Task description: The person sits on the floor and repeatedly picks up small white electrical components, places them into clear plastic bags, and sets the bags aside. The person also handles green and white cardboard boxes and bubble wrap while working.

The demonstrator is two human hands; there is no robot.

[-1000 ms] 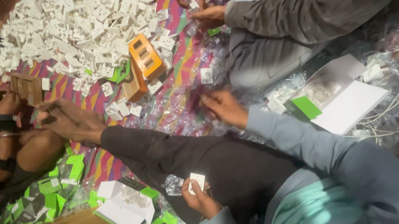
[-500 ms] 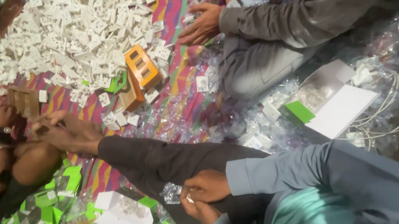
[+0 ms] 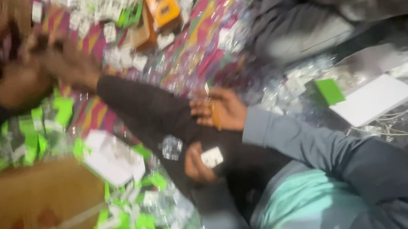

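Left hand (image 3: 198, 164) closed around a small white square plastic piece (image 3: 212, 157), resting on the dark trouser leg (image 3: 159, 113). Right hand (image 3: 219, 109) just above it, fingers loosely spread, holding nothing visible through the blur.

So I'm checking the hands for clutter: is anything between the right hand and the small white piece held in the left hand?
Nothing visible. The left hand holds the small white rectangular piece over the dark trouser leg; the right hand rests just above it on that leg, with only fabric between. The picture is blurred.

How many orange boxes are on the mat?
1: the orange box lies on the striped mat at the top, among small white pieces. Blur may hide others.
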